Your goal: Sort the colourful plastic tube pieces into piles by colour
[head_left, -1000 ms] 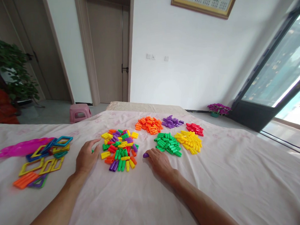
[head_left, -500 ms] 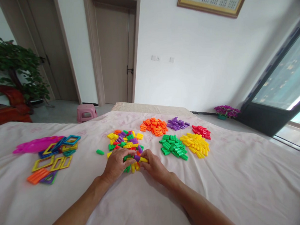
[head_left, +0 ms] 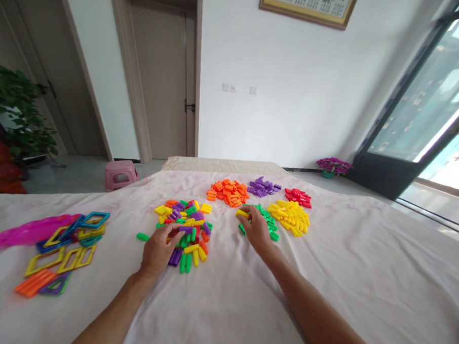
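Partly hidden green pile (head_left: 272, 224)

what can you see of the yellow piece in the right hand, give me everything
The yellow piece is small, narrow and elongated, with a smooth surface that looks like plastic. The thumb and fingers of the right hand grip it, with one end sticking out to the left, tilted slightly upward. The hand hides the other end. It appears by the left part of the green pile; whether they touch is unclear.
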Action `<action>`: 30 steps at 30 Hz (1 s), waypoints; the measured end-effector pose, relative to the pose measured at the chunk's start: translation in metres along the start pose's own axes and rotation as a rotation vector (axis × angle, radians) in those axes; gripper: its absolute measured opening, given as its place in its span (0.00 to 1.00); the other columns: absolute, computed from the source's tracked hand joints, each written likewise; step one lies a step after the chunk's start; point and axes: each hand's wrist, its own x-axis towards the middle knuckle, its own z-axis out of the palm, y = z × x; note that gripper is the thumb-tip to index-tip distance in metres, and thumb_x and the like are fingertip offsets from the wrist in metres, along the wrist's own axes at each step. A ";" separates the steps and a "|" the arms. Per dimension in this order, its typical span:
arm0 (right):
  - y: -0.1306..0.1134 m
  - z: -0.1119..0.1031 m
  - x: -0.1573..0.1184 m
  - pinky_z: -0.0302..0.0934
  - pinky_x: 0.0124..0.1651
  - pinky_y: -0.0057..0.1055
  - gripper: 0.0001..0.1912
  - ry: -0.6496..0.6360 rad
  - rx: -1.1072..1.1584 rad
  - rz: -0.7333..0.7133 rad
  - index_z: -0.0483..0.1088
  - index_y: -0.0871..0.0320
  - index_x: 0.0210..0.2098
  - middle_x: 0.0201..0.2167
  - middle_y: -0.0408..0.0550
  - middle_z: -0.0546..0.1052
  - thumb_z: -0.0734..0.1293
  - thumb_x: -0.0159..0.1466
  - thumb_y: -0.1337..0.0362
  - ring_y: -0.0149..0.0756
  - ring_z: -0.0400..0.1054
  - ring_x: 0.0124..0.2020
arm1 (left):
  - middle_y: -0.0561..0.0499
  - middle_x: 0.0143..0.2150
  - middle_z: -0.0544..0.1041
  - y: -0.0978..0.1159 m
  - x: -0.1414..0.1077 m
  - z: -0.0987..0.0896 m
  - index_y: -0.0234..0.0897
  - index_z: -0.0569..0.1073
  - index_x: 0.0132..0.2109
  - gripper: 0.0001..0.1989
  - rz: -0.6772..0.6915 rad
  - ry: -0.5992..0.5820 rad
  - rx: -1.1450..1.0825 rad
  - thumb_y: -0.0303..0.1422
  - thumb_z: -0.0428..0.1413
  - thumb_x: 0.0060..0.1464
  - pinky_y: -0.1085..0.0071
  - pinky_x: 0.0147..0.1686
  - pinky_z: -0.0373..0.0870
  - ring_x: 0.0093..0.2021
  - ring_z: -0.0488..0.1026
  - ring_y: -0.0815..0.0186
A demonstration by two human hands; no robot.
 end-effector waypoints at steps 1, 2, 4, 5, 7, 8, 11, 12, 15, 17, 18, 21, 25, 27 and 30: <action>0.010 -0.010 0.007 0.64 0.47 0.39 0.11 0.052 -0.054 -0.015 0.72 0.55 0.42 0.41 0.50 0.76 0.63 0.65 0.57 0.41 0.70 0.41 | 0.48 0.48 0.82 -0.004 0.001 0.000 0.42 0.79 0.46 0.16 -0.019 0.014 0.009 0.45 0.56 0.57 0.64 0.51 0.72 0.47 0.78 0.59; 0.020 -0.020 0.012 0.63 0.49 0.40 0.12 0.101 -0.105 -0.020 0.72 0.56 0.42 0.42 0.51 0.76 0.63 0.65 0.56 0.42 0.70 0.43 | 0.48 0.49 0.82 -0.007 0.002 0.000 0.42 0.79 0.47 0.17 -0.044 0.023 0.011 0.46 0.55 0.58 0.64 0.50 0.72 0.47 0.78 0.59; 0.043 -0.039 0.022 0.63 0.51 0.42 0.15 0.185 -0.187 0.011 0.74 0.57 0.44 0.43 0.54 0.75 0.62 0.66 0.55 0.44 0.69 0.45 | 0.48 0.50 0.82 -0.013 0.004 0.000 0.41 0.78 0.50 0.20 -0.097 0.012 -0.004 0.47 0.54 0.59 0.64 0.49 0.73 0.47 0.78 0.59; 0.055 -0.048 0.025 0.63 0.51 0.43 0.17 0.224 -0.220 0.045 0.74 0.58 0.45 0.43 0.55 0.75 0.61 0.65 0.55 0.45 0.69 0.45 | 0.48 0.50 0.81 -0.016 0.005 0.001 0.41 0.78 0.51 0.21 -0.120 0.003 -0.015 0.47 0.54 0.59 0.65 0.49 0.73 0.47 0.78 0.59; 0.079 -0.063 0.028 0.63 0.51 0.44 0.19 0.292 -0.275 0.123 0.75 0.59 0.45 0.44 0.57 0.75 0.60 0.65 0.54 0.46 0.69 0.45 | 0.47 0.51 0.81 -0.018 0.006 0.001 0.40 0.77 0.53 0.21 -0.160 -0.002 -0.029 0.47 0.53 0.59 0.65 0.50 0.73 0.49 0.78 0.59; 0.090 -0.069 0.028 0.63 0.51 0.44 0.20 0.318 -0.297 0.162 0.75 0.59 0.45 0.44 0.57 0.76 0.60 0.64 0.54 0.46 0.69 0.45 | 0.47 0.51 0.81 -0.019 0.006 0.001 0.40 0.77 0.53 0.21 -0.175 0.000 -0.033 0.47 0.53 0.59 0.65 0.50 0.73 0.49 0.78 0.58; 0.119 -0.085 0.027 0.63 0.50 0.43 0.22 0.387 -0.357 0.271 0.74 0.60 0.49 0.46 0.58 0.76 0.60 0.62 0.55 0.46 0.69 0.44 | 0.47 0.51 0.82 -0.019 0.007 0.001 0.40 0.78 0.52 0.21 -0.188 0.008 -0.057 0.46 0.54 0.59 0.65 0.49 0.74 0.50 0.79 0.58; 0.126 -0.089 0.026 0.63 0.49 0.43 0.23 0.417 -0.379 0.298 0.74 0.59 0.50 0.47 0.58 0.76 0.60 0.62 0.56 0.46 0.69 0.44 | 0.47 0.51 0.82 -0.018 0.007 0.001 0.40 0.78 0.52 0.21 -0.184 0.012 -0.072 0.46 0.54 0.59 0.65 0.49 0.74 0.49 0.79 0.58; 0.132 -0.093 0.025 0.63 0.49 0.42 0.22 0.485 -0.402 0.310 0.74 0.59 0.51 0.49 0.58 0.76 0.59 0.62 0.58 0.45 0.70 0.43 | 0.47 0.49 0.83 -0.018 0.007 0.001 0.40 0.78 0.51 0.20 -0.179 0.029 -0.118 0.46 0.55 0.59 0.65 0.48 0.75 0.48 0.79 0.58; 0.121 -0.086 0.026 0.64 0.48 0.42 0.21 0.471 -0.359 0.251 0.75 0.59 0.48 0.48 0.58 0.77 0.59 0.62 0.58 0.43 0.71 0.40 | 0.47 0.48 0.83 -0.018 0.007 0.001 0.40 0.78 0.51 0.20 -0.183 0.032 -0.147 0.46 0.55 0.58 0.65 0.48 0.75 0.47 0.80 0.59; 0.112 -0.080 0.027 0.64 0.47 0.41 0.20 0.444 -0.323 0.206 0.75 0.59 0.48 0.46 0.57 0.77 0.59 0.63 0.57 0.42 0.71 0.38 | 0.47 0.48 0.83 -0.018 0.007 0.002 0.40 0.78 0.51 0.20 -0.181 0.028 -0.161 0.46 0.55 0.59 0.65 0.48 0.75 0.47 0.80 0.59; 0.071 -0.052 0.024 0.66 0.46 0.40 0.17 0.279 -0.198 0.042 0.76 0.58 0.45 0.42 0.55 0.79 0.61 0.65 0.56 0.42 0.72 0.39 | 0.48 0.49 0.82 -0.016 0.006 0.002 0.40 0.78 0.51 0.19 -0.147 0.025 -0.156 0.45 0.55 0.60 0.64 0.50 0.74 0.49 0.79 0.59; 0.012 -0.006 0.002 0.66 0.47 0.38 0.12 -0.109 -0.077 -0.142 0.76 0.55 0.42 0.39 0.50 0.79 0.62 0.69 0.59 0.41 0.74 0.42 | 0.48 0.49 0.82 -0.014 0.003 0.002 0.42 0.78 0.50 0.16 0.002 0.045 -0.050 0.43 0.54 0.61 0.63 0.53 0.72 0.50 0.78 0.59; -0.009 0.012 -0.012 0.67 0.44 0.35 0.11 -0.247 -0.068 -0.178 0.76 0.54 0.45 0.40 0.49 0.79 0.62 0.69 0.61 0.39 0.74 0.40 | 0.48 0.48 0.82 -0.013 0.002 0.002 0.41 0.79 0.49 0.15 0.068 0.046 -0.009 0.42 0.55 0.61 0.63 0.53 0.72 0.49 0.78 0.59; -0.024 0.029 -0.029 0.66 0.41 0.31 0.12 -0.350 -0.096 -0.171 0.74 0.53 0.50 0.41 0.48 0.78 0.63 0.70 0.63 0.36 0.74 0.38 | 0.47 0.47 0.82 -0.012 0.002 0.001 0.40 0.78 0.49 0.14 0.116 0.064 0.043 0.40 0.54 0.62 0.63 0.53 0.71 0.49 0.77 0.59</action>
